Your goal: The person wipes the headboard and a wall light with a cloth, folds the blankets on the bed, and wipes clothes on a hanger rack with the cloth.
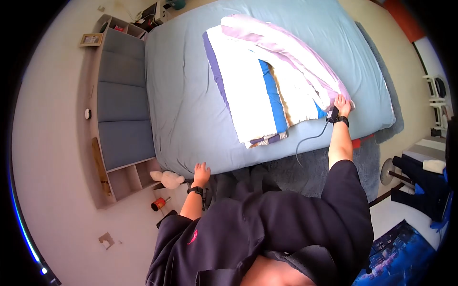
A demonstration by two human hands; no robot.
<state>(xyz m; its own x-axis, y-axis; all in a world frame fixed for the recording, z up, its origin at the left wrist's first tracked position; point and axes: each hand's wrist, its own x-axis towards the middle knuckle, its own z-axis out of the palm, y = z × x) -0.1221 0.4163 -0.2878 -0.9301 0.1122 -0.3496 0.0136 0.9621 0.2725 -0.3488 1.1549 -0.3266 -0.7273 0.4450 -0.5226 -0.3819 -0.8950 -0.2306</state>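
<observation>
One quilt [248, 90] lies partly folded on the bed [176, 95] at upper centre, its right end gripped by the right hand [342, 106] (the left hand [202, 175], fingers loosely spread, hangs lower left).

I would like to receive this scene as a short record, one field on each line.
Surface: bed with a light blue cover
Main item: quilt, white with blue, purple and pinkish parts, partly folded on the bed
Right hand: on the pinkish end of the quilt; how firmly it grips is unclear
Left hand: open, at the bed's near edge, no object visible in it
Nearest to left hand: pale plush toy
Behind bed's left end: padded headboard
</observation>
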